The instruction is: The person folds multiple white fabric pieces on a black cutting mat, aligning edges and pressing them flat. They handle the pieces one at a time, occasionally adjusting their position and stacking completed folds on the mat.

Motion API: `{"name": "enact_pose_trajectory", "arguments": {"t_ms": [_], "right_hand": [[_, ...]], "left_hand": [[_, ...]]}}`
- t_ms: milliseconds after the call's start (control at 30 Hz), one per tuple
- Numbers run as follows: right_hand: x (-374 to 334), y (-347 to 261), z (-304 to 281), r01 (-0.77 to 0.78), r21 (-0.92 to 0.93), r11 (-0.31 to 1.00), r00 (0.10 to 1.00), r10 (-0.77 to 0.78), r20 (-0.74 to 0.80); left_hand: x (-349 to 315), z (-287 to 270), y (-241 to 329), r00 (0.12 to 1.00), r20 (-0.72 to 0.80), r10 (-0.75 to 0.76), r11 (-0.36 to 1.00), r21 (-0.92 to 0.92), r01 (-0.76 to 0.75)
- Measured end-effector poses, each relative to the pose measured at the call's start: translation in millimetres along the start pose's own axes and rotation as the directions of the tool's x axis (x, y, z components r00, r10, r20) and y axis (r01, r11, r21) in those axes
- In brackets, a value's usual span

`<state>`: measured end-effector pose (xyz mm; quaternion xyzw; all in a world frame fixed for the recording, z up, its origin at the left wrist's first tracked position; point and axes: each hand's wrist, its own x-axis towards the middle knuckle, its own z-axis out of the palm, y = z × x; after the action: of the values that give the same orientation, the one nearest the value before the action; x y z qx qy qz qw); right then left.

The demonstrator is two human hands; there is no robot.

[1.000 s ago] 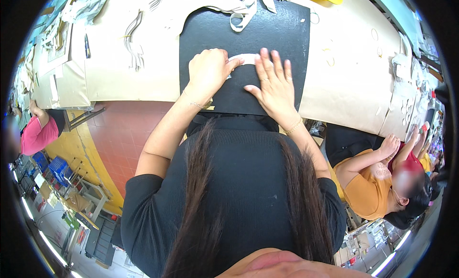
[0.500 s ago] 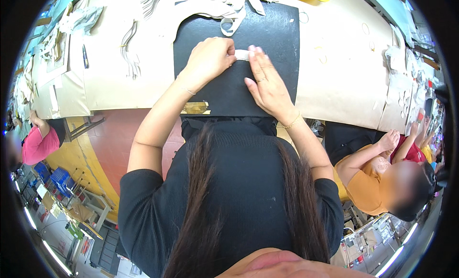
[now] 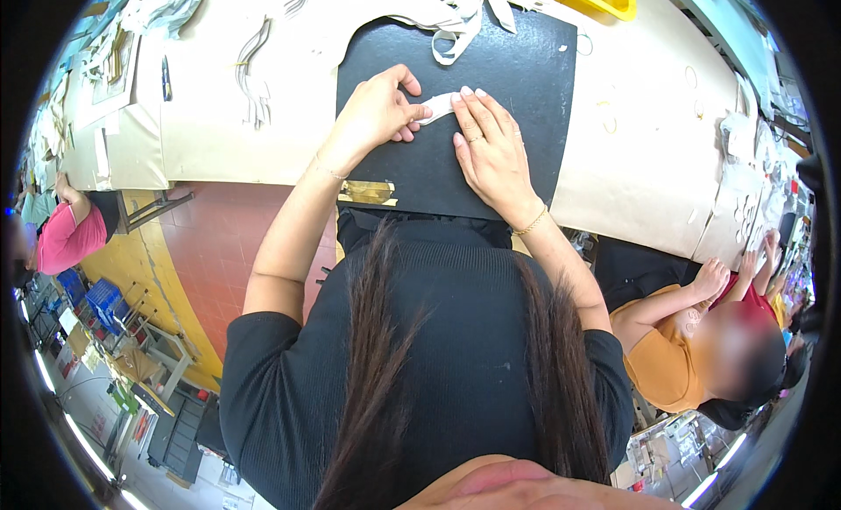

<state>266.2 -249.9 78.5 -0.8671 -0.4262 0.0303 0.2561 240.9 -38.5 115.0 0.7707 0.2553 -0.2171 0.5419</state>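
A short, curved white strip [image 3: 439, 109] lies on the black mat [image 3: 420, 173] in front of me. It looks like fabric or another soft material. My left hand [image 3: 378, 109] holds the strip's left end between thumb and fingers, with the index finger arched above. Across the strip's right end, my right hand [image 3: 493, 151] lies flat with its fingers stretched out, covering that end. Just beyond both hands, a heap of loose off-white strips [image 3: 420, 12] rests on the mat's far edge, one of them curled into a loop.
A bundle of strips [image 3: 253, 76] and a pen [image 3: 166, 79] lie on the table at left. A yellow tray [image 3: 604, 3] stands far right, near several thin rubber bands. A co-worker in an orange top [image 3: 663, 357] sits to my right; another in pink [image 3: 70, 237] is at far left.
My left fingers have loosened, and the index finger has lifted and arched. The strip's left end now slants nearer to me. My right hand stays flat on the strip. The whole view has shifted slightly.
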Motion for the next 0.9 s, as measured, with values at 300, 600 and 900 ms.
{"name": "enact_pose_trajectory", "arguments": {"t_ms": [300,600,900], "right_hand": [[3,-6,5,-0.027,-0.120,0.992,0.999,0.029,0.016],[5,-11,10,-0.010,-0.266,0.964,0.995,0.035,0.091],[6,-16,11,0.057,-0.305,0.951,0.986,-0.006,0.167]], "left_hand": [[1,1,1,0.998,-0.027,0.049,0.996,0.071,-0.047],[-12,-13,-16,0.998,-0.009,-0.057,0.994,0.093,0.057],[-29,-15,-25,0.995,-0.095,0.026,0.991,0.131,-0.013]]}}
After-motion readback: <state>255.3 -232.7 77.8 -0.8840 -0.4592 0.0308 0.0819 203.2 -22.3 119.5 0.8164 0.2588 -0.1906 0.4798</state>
